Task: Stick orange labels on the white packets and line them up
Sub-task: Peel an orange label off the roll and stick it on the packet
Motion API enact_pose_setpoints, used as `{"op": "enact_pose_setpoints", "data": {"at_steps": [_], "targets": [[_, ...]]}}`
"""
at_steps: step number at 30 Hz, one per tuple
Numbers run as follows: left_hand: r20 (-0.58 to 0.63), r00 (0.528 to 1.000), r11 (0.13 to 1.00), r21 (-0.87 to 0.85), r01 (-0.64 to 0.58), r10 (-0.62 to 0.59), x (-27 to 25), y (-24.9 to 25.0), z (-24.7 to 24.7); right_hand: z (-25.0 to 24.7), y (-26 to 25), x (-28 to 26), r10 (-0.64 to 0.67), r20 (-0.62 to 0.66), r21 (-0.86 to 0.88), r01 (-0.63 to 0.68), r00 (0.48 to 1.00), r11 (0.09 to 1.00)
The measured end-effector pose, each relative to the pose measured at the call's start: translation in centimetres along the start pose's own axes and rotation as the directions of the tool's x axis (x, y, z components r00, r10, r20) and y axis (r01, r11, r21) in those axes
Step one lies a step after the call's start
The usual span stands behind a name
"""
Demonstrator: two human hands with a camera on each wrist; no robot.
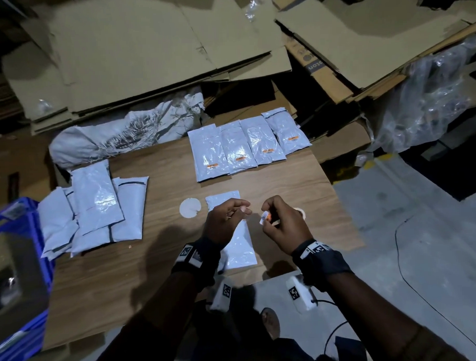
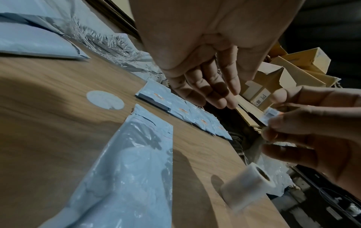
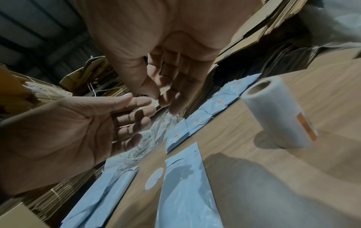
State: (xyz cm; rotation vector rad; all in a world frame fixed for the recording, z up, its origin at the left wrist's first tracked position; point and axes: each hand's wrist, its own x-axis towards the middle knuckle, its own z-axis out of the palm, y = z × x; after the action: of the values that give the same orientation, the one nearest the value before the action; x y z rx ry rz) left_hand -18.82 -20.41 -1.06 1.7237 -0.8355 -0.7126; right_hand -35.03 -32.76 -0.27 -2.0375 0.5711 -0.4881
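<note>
Both hands hover over a white packet (image 1: 240,246) lying near the table's front edge, also seen in the left wrist view (image 2: 126,169) and the right wrist view (image 3: 185,192). My right hand (image 1: 267,214) pinches a small orange-and-white label (image 1: 265,216) between thumb and fingertips; the left wrist view shows the label's barcode end (image 2: 270,114). My left hand (image 1: 243,211) is just left of it, fingers relaxed and holding nothing (image 3: 132,111). Several labelled packets (image 1: 246,145) lie in a row at the table's far edge. A label roll (image 3: 279,111) stands right of my right hand.
A pile of unlabelled white packets (image 1: 95,212) lies on the left of the wooden table (image 1: 167,263). A white paper disc (image 1: 189,207) sits left of the near packet. A blue crate (image 1: 18,269) stands at the left. A woven sack (image 1: 122,135) and flattened cardboard (image 1: 146,48) lie beyond.
</note>
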Motion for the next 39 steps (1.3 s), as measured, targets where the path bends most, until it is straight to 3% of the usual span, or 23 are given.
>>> {"op": "enact_pose_setpoints", "data": {"at_steps": [7,20,28,39], "targets": [[-0.035,0.999,0.999,0.031,-0.03,0.031,-1.4,0.1,-1.2,1.0,-0.9,0.2,0.011,0.103,-0.016,-0.009,0.995,1.0],[-0.038,0.999,1.0,0.013,-0.014,0.015,-2.9,-0.3,-2.1,2.2,-2.1,-0.2,-0.005,0.142,0.052,-0.002,0.99,0.999],[0.003,1.0,0.999,-0.038,0.021,-0.021,-2.7,-0.3,-2.2,2.1,-2.6,-0.3,0.042,0.203,0.144,-0.073,0.978,0.987],[0.155,0.988,0.992,-0.126,0.011,0.009,-3.2,0.6,-2.2,1.7,-2.6,0.4,0.074,0.248,0.078,-0.096,0.966,0.992]]}}
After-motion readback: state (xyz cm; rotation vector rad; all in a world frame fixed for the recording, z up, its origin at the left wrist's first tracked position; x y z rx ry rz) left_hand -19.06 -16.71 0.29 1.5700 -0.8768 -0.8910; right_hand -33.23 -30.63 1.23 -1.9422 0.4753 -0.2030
